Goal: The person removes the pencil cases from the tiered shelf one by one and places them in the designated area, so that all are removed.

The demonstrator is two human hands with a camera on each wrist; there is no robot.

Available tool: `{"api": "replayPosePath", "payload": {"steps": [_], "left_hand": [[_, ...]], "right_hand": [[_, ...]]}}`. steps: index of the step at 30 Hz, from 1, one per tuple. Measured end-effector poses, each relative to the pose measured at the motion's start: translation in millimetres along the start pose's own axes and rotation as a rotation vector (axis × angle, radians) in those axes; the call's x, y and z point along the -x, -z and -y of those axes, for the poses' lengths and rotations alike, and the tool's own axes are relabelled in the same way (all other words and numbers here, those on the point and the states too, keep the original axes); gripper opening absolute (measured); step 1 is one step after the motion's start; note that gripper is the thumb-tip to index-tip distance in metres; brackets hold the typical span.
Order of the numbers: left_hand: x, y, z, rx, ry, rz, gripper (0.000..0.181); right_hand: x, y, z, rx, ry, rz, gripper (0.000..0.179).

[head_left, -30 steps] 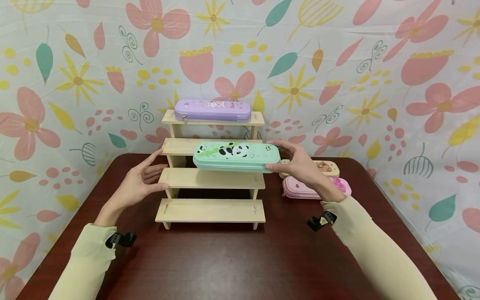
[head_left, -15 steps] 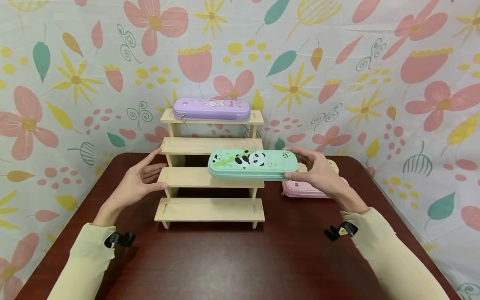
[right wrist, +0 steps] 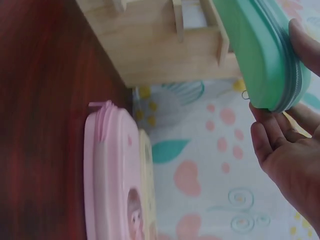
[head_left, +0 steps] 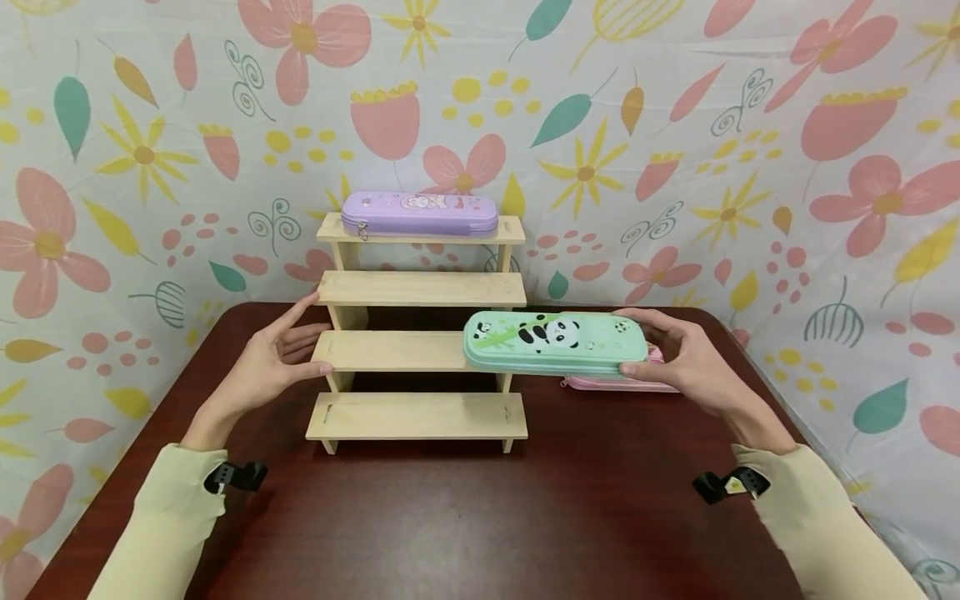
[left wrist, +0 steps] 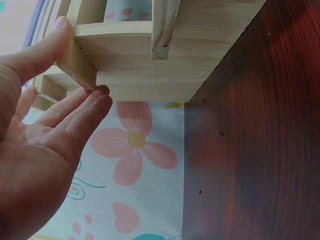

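Observation:
A mint-green pencil case (head_left: 551, 342) with panda pictures is in my right hand (head_left: 686, 362), which pinches its right end, thumb in front and fingers behind. It hangs in the air, overlapping the right end of the third tier of a wooden stepped shelf (head_left: 412, 417) in the head view. The right wrist view shows the case's zipper side (right wrist: 287, 65). My left hand (head_left: 273, 354) holds the shelf's left side; its thumb is at the third tier's front corner, its fingers behind that board. In the left wrist view, thumb and fingertips bracket a board end (left wrist: 77, 65).
A purple pencil case (head_left: 420, 214) lies on the shelf's top tier. Right of the shelf, a pink pencil case (head_left: 618, 384) lies on the dark red-brown table (head_left: 450, 517), partly hidden by the green one. Beside it is a cream case (right wrist: 146, 170). A flower-print cloth (head_left: 675, 108) hangs behind.
My right hand has carried the green pencil case to the right and toward me, from over the middle tiers to past the shelf's right side. My left hand has stayed at the shelf.

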State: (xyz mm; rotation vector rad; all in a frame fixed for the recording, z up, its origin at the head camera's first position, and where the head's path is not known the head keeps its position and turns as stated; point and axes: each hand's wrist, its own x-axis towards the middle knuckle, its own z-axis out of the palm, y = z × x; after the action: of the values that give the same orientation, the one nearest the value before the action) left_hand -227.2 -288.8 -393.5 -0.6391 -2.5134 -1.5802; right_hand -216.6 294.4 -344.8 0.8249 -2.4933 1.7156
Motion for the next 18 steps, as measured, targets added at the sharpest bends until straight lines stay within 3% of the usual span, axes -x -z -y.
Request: {"api": "replayPosePath", "payload": {"steps": [11,18], "left_hand": [[0.6,0.6,1.2,0.000,0.000,0.000,0.103],[-0.2,1.1,1.4,-0.008,0.001,-0.001,0.103]], "right_hand": [[46.7,34,-25,0.074,-0.046,-0.056,0.068],[76.4,57,-45,-0.085,-0.081,-0.057,0.065]]}}
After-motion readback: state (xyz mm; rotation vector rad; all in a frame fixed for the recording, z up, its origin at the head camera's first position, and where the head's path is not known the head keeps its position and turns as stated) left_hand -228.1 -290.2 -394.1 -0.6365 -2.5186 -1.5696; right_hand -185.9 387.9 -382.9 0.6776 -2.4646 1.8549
